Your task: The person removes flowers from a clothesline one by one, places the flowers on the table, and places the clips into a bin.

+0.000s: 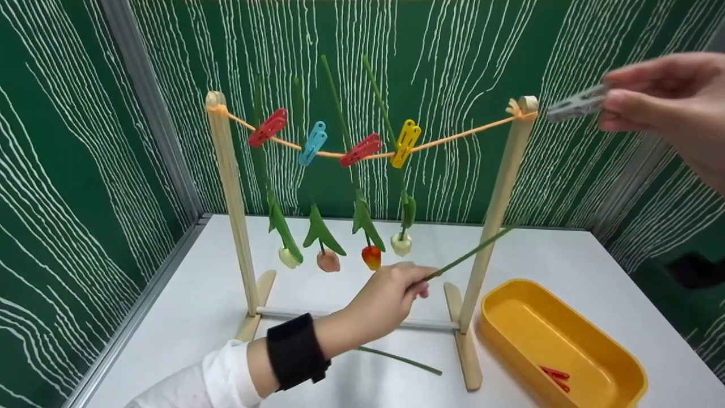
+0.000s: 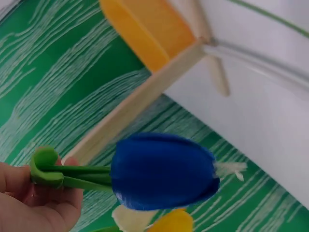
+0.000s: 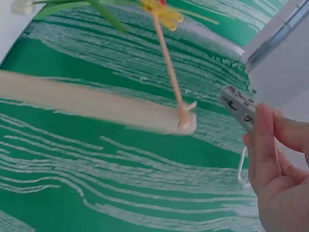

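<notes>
My left hand [image 1: 391, 297] grips a blue artificial tulip [image 2: 164, 171] by its stem, in front of the right part of the rack. In the head view the green stem [image 1: 476, 249] slants up to the right across the right post, while the bloom is hidden. Up at the right, my right hand [image 1: 674, 107] pinches a grey clothespin [image 1: 575, 105], its tip close beside the post top. Several tulips hang head down from an orange cord [image 1: 464, 134], held by red [image 1: 361, 149], blue [image 1: 312, 144] and yellow clothespins [image 1: 405, 144].
A wooden rack with a left post [image 1: 231, 204] and right post [image 1: 501, 198] stands on the white table [image 1: 164, 345]. At the right sits a yellow tray [image 1: 566, 306] with a red clothespin [image 1: 556, 376] inside. Another green stem [image 1: 402, 360] lies near the front.
</notes>
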Tool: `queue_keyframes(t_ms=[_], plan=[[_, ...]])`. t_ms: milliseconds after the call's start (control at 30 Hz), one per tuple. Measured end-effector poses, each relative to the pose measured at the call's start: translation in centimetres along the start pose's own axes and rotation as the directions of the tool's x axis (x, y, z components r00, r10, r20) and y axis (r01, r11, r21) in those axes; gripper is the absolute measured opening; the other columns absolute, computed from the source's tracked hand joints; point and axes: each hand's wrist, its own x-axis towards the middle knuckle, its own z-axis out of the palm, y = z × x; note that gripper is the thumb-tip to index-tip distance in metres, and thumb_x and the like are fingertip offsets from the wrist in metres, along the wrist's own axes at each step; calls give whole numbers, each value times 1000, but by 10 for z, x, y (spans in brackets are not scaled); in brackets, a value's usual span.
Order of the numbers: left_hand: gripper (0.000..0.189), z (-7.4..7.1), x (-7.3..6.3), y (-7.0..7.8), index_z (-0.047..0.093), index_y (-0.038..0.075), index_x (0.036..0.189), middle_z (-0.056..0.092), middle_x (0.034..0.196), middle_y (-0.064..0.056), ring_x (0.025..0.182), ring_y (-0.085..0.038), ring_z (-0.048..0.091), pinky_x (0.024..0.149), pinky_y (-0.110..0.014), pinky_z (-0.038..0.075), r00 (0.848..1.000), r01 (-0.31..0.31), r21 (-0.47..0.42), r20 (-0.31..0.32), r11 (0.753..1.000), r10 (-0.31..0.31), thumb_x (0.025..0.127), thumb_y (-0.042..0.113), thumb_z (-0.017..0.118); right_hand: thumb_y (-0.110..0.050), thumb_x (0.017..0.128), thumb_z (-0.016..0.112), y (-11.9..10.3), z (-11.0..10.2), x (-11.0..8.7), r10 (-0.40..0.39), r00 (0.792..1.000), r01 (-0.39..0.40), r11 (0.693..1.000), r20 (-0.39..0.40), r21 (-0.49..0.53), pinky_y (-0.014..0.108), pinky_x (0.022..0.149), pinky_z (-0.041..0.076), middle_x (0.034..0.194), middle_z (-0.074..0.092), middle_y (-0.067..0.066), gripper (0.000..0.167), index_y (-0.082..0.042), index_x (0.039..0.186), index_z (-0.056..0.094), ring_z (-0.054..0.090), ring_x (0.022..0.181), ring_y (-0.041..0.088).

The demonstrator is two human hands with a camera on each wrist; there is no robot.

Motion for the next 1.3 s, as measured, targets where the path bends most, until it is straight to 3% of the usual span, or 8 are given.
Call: queue_keyframes(t_ms=[100,233,433,600,933,1067,1167,1300], plan=[[26,1,-13,-11,65,7,118,62,80,2,78,-7,58,73,-15,47,996,46,65,71,997,-51,95,5,53,10,82,64,10,-13,-17,1,1000,-2,998,16,67,22,62,53,92,69,10,28,9,110,62,71,72,15],[31,6,-30,-26,65,11,121,61,78,5,76,-2,53,73,-15,46,976,82,154,188,985,-111,93,3,55,8,82,65,25,-21,-44,71,997,-73,979,-18,-191,16,63,52,88,71,-3,27,-3,108,66,70,70,7],[32,18,-48,-50,66,14,120,62,81,5,78,-3,53,72,-14,46,953,40,269,278,962,-117,92,1,56,-18,82,73,66,-28,-86,267,961,-263,786,-76,-559,5,66,47,84,63,-17,35,-10,113,58,61,71,3],[30,27,-61,-71,69,15,115,64,85,4,82,-6,57,71,-16,46,939,-48,390,331,919,-91,90,2,59,-30,78,77,107,-34,-113,437,899,-357,682,-35,-638,10,65,47,85,66,-13,51,-3,116,56,61,73,6],[14,44,-74,-104,68,14,89,65,77,6,71,-6,55,61,-18,42,942,-168,596,332,785,-50,81,2,68,-26,74,80,195,-27,-162,577,806,-373,671,135,-640,21,68,54,99,70,14,44,-1,107,63,67,79,7],[10,51,-78,-113,66,16,88,63,76,7,67,-5,53,55,-18,39,931,-250,682,363,688,-21,83,8,68,-20,75,80,228,-23,-180,659,730,-434,650,180,-624,25,68,56,98,68,14,42,2,105,62,66,81,16],[10,55,-82,-119,66,17,87,62,75,8,65,-6,52,53,-19,38,927,-305,738,375,601,11,83,8,67,-15,74,79,245,-20,-188,742,644,-499,594,190,-631,29,70,57,98,66,13,44,5,108,59,62,82,20],[13,58,-85,-127,67,19,87,63,78,7,67,-8,51,56,-21,41,928,-307,769,374,561,-5,81,7,66,-18,74,79,259,-16,-194,785,589,-497,539,192,-680,30,70,56,95,65,9,43,4,106,61,58,76,18]])
